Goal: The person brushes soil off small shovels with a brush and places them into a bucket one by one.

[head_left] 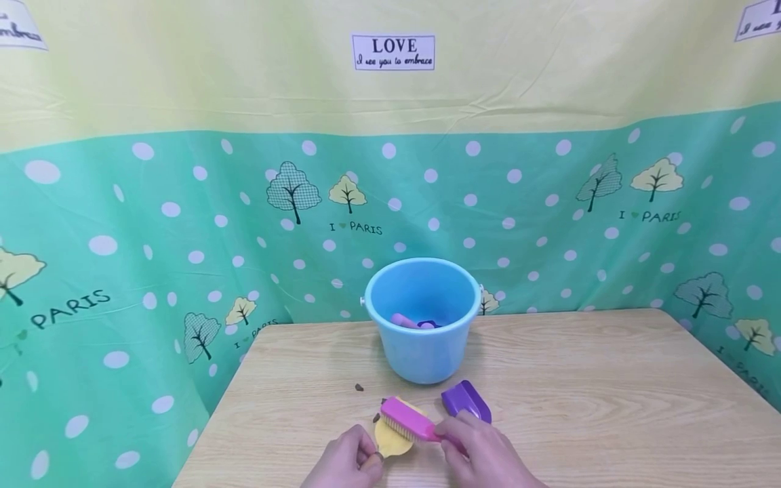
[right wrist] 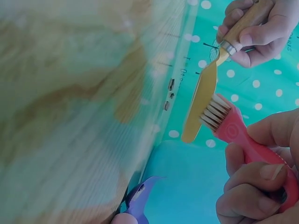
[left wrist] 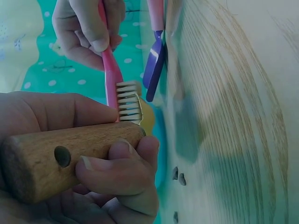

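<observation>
My left hand [head_left: 349, 459] grips the wooden handle [left wrist: 93, 144] of a small garden trowel, its yellow blade [head_left: 392, 440] held over the table. In my right hand [head_left: 485, 453] is a pink brush [head_left: 407, 417], gripped by its handle. The brush's pale bristles [right wrist: 215, 113] meet the face of the trowel blade in the right wrist view. Just beyond my right hand lies a purple toy shovel [head_left: 466, 398], whose pink handle [left wrist: 156, 14] shows in the left wrist view. A few dark crumbs [head_left: 358, 387] lie on the table by the blade.
A light blue bucket [head_left: 424, 356] stands behind the hands, with purple and pink items [head_left: 405, 321] inside. The wood-grain table [head_left: 586, 386] runs back to a green and yellow printed curtain [head_left: 518, 251], which also hangs along both sides.
</observation>
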Demonstrator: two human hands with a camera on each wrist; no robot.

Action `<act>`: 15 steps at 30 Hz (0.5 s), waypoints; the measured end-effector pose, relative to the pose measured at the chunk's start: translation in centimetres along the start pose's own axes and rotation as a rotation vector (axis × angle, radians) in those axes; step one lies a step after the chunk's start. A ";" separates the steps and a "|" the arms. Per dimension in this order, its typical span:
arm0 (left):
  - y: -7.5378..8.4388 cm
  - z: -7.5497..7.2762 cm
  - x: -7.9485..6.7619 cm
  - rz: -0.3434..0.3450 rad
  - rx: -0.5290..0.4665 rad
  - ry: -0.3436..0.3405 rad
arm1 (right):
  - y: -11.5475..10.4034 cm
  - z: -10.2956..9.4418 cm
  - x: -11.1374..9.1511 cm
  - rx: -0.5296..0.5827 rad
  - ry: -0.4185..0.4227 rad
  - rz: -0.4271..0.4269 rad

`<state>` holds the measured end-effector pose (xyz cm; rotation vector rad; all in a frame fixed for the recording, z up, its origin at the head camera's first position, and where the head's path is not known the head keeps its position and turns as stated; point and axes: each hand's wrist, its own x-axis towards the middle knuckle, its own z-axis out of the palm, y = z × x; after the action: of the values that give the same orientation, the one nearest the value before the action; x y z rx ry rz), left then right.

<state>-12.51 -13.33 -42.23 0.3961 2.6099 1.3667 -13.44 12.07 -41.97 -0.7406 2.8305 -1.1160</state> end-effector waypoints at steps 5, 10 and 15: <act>0.1 0.0 -0.2 -0.015 -0.014 -0.015 | 0.2 -0.1 0.0 -0.018 0.014 -0.010; 0.1 0.0 -0.5 -0.003 -0.013 -0.012 | 0.3 -0.2 -0.1 -0.053 0.051 -0.028; 0.2 0.0 -0.6 -0.010 -0.011 -0.013 | 0.4 -0.3 -0.1 -0.080 0.072 -0.023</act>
<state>-11.93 -13.41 -42.09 0.3878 2.5892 1.3706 -13.56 12.59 -42.03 -0.7540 2.9503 -1.0586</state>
